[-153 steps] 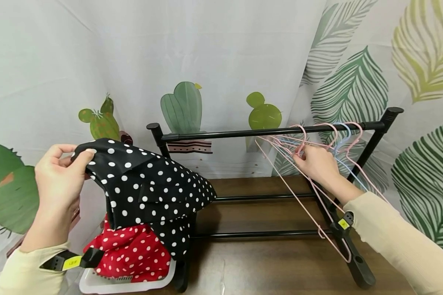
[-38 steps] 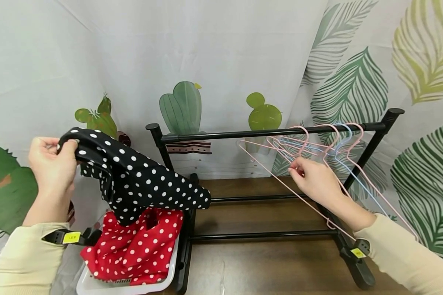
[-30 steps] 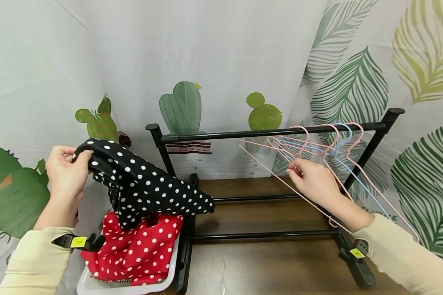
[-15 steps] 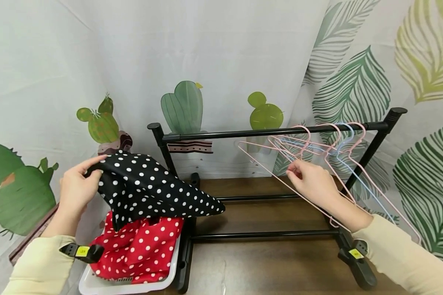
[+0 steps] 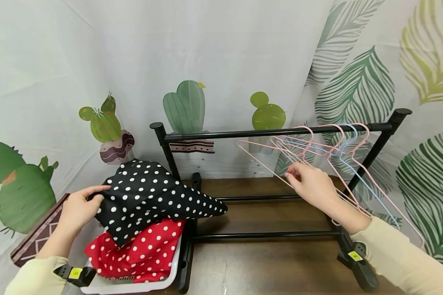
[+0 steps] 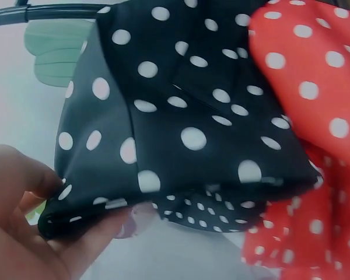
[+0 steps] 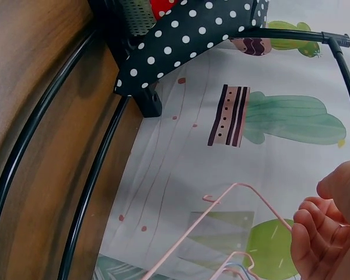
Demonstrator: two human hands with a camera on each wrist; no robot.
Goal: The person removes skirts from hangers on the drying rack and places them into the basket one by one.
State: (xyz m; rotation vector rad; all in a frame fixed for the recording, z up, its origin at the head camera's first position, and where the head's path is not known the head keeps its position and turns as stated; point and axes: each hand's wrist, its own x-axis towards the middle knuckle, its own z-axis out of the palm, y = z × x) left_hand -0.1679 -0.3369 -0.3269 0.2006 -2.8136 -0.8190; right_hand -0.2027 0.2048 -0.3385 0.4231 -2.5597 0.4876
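Note:
In the head view my left hand [image 5: 79, 209] pinches the edge of a black polka-dot garment [image 5: 144, 192] between thumb and fingers. The left wrist view shows this folded edge [image 6: 76, 224] close up. The garment's far part tapers across the rack's left end and covers some of a red polka-dot garment [image 5: 151, 246] in a white basket [image 5: 133, 288]. My right hand [image 5: 313, 184] is raised by a pink wire hanger [image 5: 262, 162], its fingers loosely curled. In the right wrist view the hanger's wire [image 7: 262, 201] runs behind these fingers; no grip on it shows.
A black garment rack [image 5: 225, 134] stands on the brown wooden tabletop [image 5: 266, 262]. Several pink and blue hangers [image 5: 348, 157] hang close together at its right end. Behind is a white curtain [image 5: 221, 49] with printed plants.
My right hand moved down off the hangers' hooks and then stayed nearly still. My left hand lifted the black garment, then lowered it rightward, where it lies spread wider over the red one.

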